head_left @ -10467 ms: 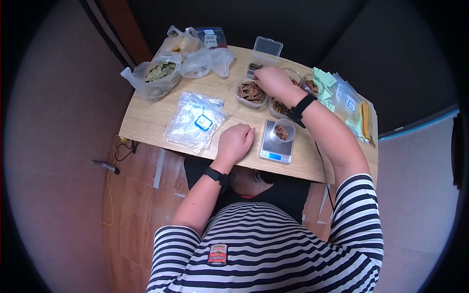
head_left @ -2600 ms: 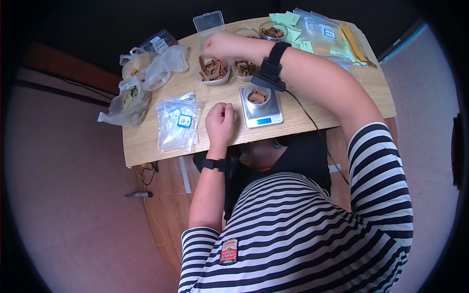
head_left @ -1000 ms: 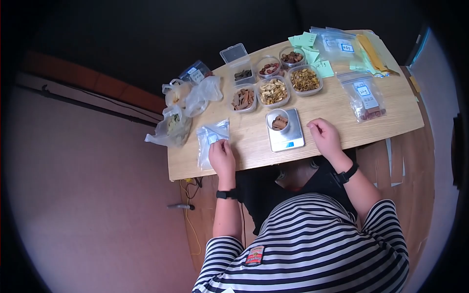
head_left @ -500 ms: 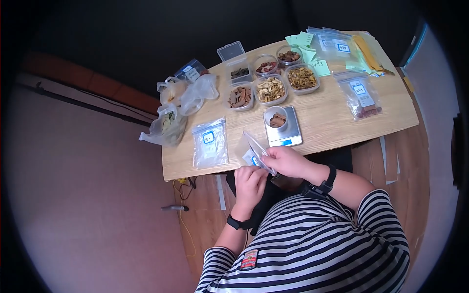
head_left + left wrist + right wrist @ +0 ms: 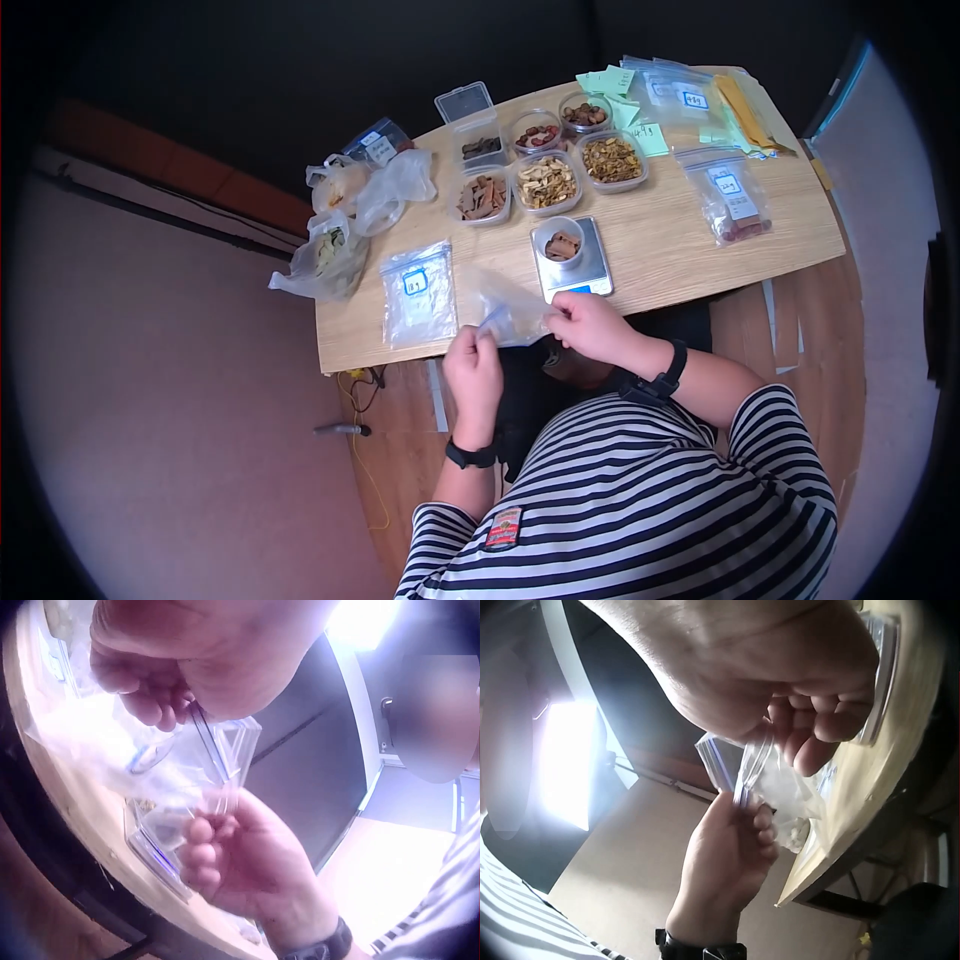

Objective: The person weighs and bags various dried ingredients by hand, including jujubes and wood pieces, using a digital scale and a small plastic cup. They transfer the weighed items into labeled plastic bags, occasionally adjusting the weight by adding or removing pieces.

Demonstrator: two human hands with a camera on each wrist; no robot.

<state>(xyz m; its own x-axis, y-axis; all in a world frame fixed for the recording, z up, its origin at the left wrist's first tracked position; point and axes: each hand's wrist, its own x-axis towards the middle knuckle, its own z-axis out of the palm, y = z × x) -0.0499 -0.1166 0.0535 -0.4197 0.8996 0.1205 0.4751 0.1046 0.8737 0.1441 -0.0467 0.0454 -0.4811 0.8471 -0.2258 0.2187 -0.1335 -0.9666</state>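
Above the table's front edge, my left hand (image 5: 475, 375) and right hand (image 5: 592, 328) pinch opposite sides of a clear zip bag (image 5: 515, 312) near its zip strip. The bag is stretched between them, its mouth towards my body. In the left wrist view the blue zip line (image 5: 210, 742) runs between both hands' fingertips. Just behind the right hand, a white cup (image 5: 540, 248) holding brown bark strips stands on the digital scale (image 5: 592, 258). A flat zip bag (image 5: 420, 312) labelled "18 g" lies left of the left hand.
Open tubs of dried pieces, including bark (image 5: 483, 197) and pale slices (image 5: 547, 183), stand behind the scale. Plastic bags (image 5: 395, 190) fill the back left. A "22g" bag (image 5: 728, 195), green notes (image 5: 650, 140) and a yellow packet (image 5: 745, 115) lie right.
The right hand left the tubs and rested beside the scale. The left hand lifted a zip bag from the pile; both hands now spread it. The cup's contents changed to larger bark strips.
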